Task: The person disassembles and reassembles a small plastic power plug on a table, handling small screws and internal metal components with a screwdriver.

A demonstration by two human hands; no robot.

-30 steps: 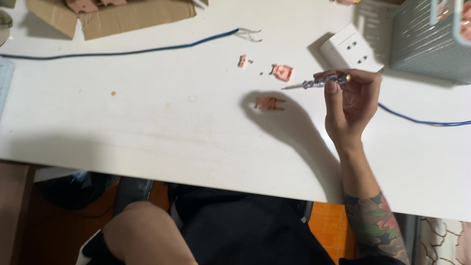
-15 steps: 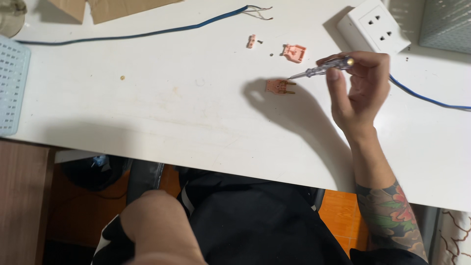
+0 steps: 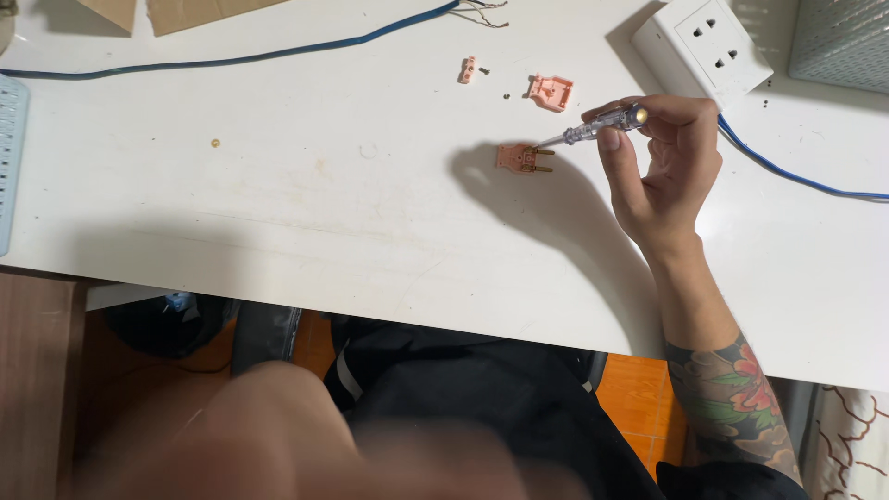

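head view, looking down on a white table (image 3: 278,204).

right hand (image 3: 662,167) over the right half of the table, fingers curled shut around a small screwdriver (image 3: 597,123) with a clear handle and brass end cap. thumb and forefinger pinch the handle; the shaft slants down and left. its tip sits just beside, perhaps touching, a pink plug half (image 3: 520,158) that lies flat on the table with two brass prongs pointing right. contact cannot be told for sure. tattooed forearm runs down to the lower right edge.

left hand: not clearly seen. a blurred bare limb (image 3: 278,435) fills the lower left foreground, below the table edge; whether it ends in an open or closed hand cannot be told.

above the plug half, well apart from it: a pink plug cover (image 3: 551,92), hollow side up. left of that a small pink clamp piece (image 3: 467,69), with a tiny dark screw (image 3: 483,70) just beside it, and another small screw (image 3: 507,94) near the cover.

white wall socket (image 3: 702,46) at upper right, near the hand's knuckles. a blue cable (image 3: 796,174) runs from under it off to the right. a second blue cable (image 3: 231,60) crosses the top left, its bare wire ends at top centre. cardboard (image 3: 176,11) at the top edge. pale blue perforated tray (image 3: 9,157) at the left edge. grey mesh box (image 3: 838,42) in the top right corner.
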